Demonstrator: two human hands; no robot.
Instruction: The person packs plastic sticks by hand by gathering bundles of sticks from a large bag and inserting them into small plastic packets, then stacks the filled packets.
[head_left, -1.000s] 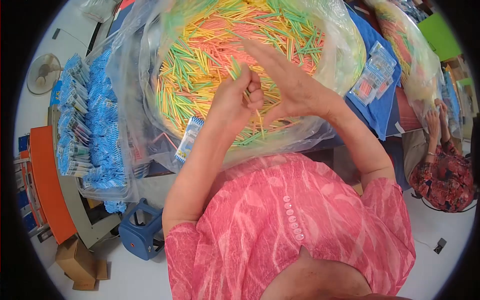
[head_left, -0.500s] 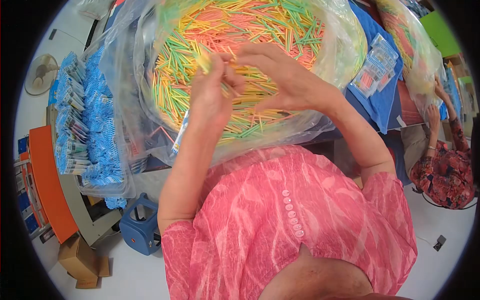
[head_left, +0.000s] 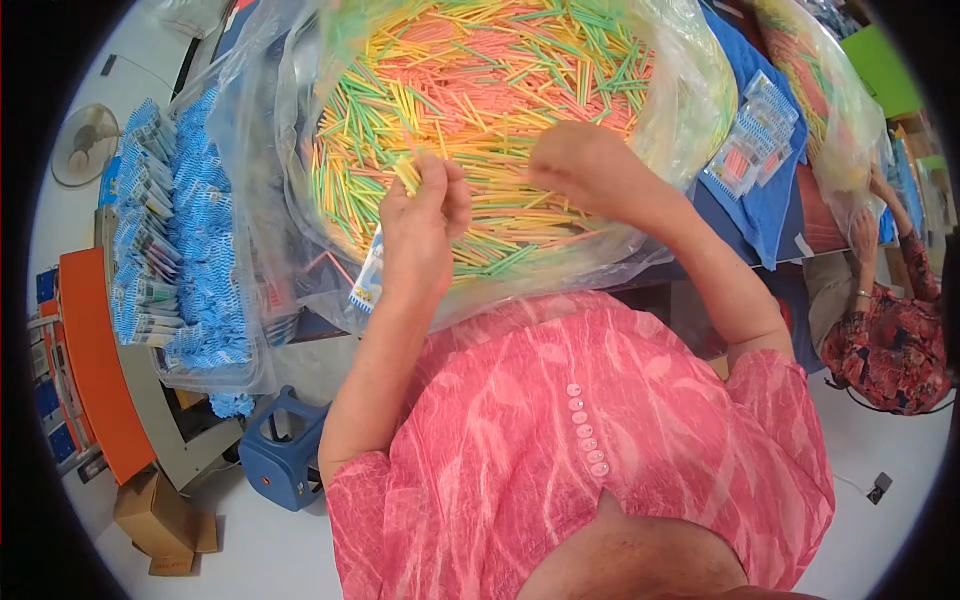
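My left hand is closed round a few yellow sticks, whose ends stick out above the thumb. It hovers over the left front part of a big clear plastic bag full of thin pink, yellow and green sticks. To its right, my right hand is over the middle of the pile, fingers curled down and blurred; what they hold, if anything, is hidden. A blue and white packet lies beside my left wrist, partly covered by the forearm.
Many blue and white packets fill a clear bin at the left. More packets lie on a blue cloth at the right. A blue stool stands below left. Another person works at the far right beside another bag.
My left hand has moved left and its held sticks now point up-left. My right hand has gone from spread fingers to curled ones, lower over the pile.
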